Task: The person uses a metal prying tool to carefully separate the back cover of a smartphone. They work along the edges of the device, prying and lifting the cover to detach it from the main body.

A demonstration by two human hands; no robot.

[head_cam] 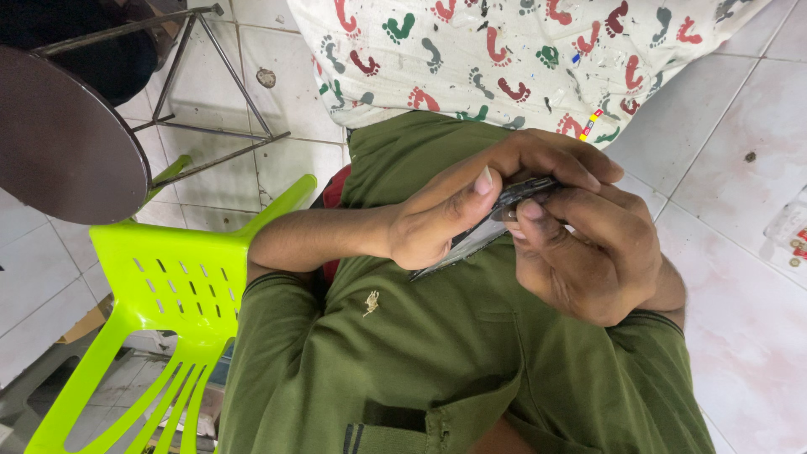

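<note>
White floor tiles surround your lap, where both hands meet. Your left hand [445, 214] pinches the thin dark device [492, 227], possibly a phone, by its edge; your right hand [588, 252] clasps its far end. Keep both thumbs steady, pressure light.

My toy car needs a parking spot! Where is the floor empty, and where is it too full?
Bare white floor tiles lie beyond the right hand, up to the packet at the edge. It is crowded on the other side of the left hand: the green plastic chair and round stool fill that side.
</note>
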